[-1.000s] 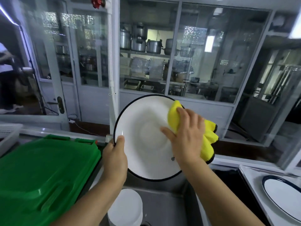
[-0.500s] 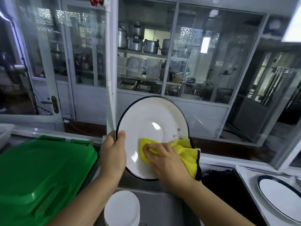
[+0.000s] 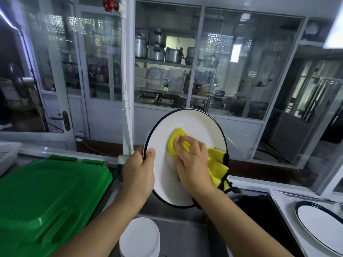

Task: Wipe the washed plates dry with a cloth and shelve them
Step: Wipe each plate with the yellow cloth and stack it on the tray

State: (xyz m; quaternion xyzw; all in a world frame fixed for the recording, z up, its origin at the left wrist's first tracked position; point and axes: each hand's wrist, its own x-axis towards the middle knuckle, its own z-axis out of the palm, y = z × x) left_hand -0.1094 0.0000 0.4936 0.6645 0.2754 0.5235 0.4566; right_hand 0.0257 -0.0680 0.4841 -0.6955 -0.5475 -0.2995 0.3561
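Observation:
A round white plate (image 3: 194, 123) with a dark rim stands nearly upright over the sink. My left hand (image 3: 138, 171) grips its left edge, thumb on the front face. My right hand (image 3: 193, 164) holds a yellow cloth (image 3: 176, 138) bunched under curled fingers and presses it against the middle of the plate; the rest of the cloth hangs off to the right. A stack of white plates (image 3: 139, 236) sits in the sink below. Another dark-rimmed plate (image 3: 321, 225) lies flat on a tray at the right.
A big green plastic lid (image 3: 42, 201) fills the counter on the left. The steel sink (image 3: 178, 230) lies under the plate. A white tray (image 3: 278, 197) holds the flat plate at the right. A white pipe (image 3: 127, 89) and glass partitions stand behind.
My right hand has carried the cloth from the plate's right rim down to its lower part and then up to its middle. The plate has tilted a little; my left hand keeps its grip.

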